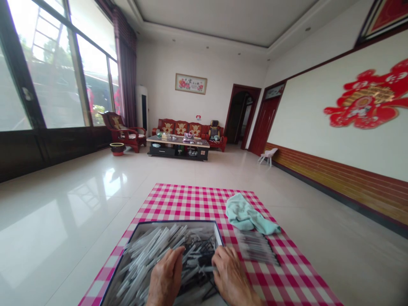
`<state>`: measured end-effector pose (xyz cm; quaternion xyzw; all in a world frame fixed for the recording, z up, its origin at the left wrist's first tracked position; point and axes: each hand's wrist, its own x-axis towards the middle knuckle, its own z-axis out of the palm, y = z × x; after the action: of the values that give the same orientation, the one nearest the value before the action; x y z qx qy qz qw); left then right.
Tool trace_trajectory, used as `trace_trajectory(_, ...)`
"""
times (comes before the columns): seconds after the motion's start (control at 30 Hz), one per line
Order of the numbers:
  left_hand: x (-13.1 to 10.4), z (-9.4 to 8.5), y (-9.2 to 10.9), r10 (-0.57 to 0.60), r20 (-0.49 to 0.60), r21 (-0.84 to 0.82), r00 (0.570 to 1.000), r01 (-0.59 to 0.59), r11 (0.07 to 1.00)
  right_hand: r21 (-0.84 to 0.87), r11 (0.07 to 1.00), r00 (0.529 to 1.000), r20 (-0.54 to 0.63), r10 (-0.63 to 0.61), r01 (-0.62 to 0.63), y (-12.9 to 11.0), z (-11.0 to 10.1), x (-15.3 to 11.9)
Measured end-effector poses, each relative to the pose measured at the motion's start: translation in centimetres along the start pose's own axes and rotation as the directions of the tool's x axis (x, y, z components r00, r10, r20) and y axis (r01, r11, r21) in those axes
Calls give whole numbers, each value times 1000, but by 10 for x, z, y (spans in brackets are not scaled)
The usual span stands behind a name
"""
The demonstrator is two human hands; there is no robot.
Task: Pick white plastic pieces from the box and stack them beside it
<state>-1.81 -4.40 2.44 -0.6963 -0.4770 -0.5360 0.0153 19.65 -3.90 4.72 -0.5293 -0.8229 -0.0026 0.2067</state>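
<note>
Both hands reach into a tray [127, 248] of grey sticks [149, 255], most lying lengthwise from near-left to far-right. The left hand [165, 278] rests loosely curled on them. The right hand [231, 278] pinches one stick [206, 268] lying crosswise, pointing left.

Across the room from me stands a row of red wooden sofas with bear-print cushions [181, 127], with a low dark coffee table [178, 146] in front of it carrying small clutter. A red wooden armchair [123, 131] sits by the tall windows [60, 63], a round dark basin [117, 148] on the glossy white tiled floor [63, 204] beside it. Dark purple curtains [126, 63] hang in the corner next to a white standing air conditioner [142, 108]. A framed floral picture [191, 83] hangs on the far wall; a large red paper decoration [369, 100] fills the right wall, near dark red doors [266, 125] and a small pale plastic stool [267, 156].
</note>
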Motion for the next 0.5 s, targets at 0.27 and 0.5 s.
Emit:
trace_trajectory(0.27, -1, 1, -1, 6, 18, -8, 1000, -6, 1000, 248, 968, 998, -52, -30, 42, -6, -34, 7)
trace_trajectory(0.5, 0, -2, 4, 46, 65, -33, 997, -44, 998, 519, 854, 994, -70, 88, -39, -12, -49, 14)
